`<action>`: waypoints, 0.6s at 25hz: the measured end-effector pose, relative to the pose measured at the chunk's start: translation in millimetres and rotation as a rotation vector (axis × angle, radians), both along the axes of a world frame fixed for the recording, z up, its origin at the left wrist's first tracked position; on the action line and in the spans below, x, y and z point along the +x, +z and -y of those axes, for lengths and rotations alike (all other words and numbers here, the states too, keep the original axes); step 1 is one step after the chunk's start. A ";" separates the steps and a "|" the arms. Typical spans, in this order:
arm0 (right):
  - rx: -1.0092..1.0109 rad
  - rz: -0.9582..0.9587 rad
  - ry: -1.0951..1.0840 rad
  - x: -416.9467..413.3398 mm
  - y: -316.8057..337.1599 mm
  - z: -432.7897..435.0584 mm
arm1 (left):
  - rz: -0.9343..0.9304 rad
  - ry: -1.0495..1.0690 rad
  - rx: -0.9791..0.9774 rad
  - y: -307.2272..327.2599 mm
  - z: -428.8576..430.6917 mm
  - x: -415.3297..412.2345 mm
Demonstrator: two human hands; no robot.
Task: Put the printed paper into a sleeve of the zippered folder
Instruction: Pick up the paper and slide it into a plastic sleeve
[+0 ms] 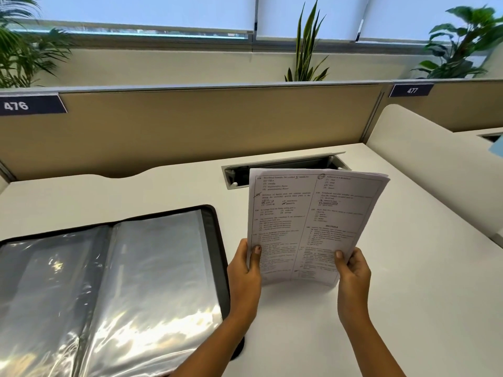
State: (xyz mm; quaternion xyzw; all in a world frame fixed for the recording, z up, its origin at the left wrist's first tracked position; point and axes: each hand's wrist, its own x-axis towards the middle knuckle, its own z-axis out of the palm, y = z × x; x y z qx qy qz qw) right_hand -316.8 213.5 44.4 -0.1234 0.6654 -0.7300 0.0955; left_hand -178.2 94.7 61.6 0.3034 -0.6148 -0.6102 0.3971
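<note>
White desk [408, 308], open cable tray [285, 167], beige partition [204, 126], potted plants [307, 50] behind.

A white desk [136, 191] meets a tan partition [204, 126] along its far edge. Behind stand potted plants [307, 50] and blind-covered windows [149, 12], seemingly daylit.

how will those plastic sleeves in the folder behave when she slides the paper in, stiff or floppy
Probably floppy: the sleeves lie wrinkled and wavy in the open folder. Likely slippery too, given the glossy glare. The paper, held at its bottom edge by the left hand and right hand, already curves, so it may buckle at the opening.
</note>
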 end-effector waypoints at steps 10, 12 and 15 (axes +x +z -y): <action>0.132 -0.202 0.197 -14.1 56.3 38.2 | 0.097 0.104 -0.114 24.0 67.0 47.1; 0.275 -0.213 0.265 -22.1 70.9 60.2 | 0.144 0.102 -0.087 27.4 84.2 64.6; 0.391 -0.232 0.356 -23.7 91.0 99.3 | 0.251 0.075 -0.034 27.7 107.2 93.6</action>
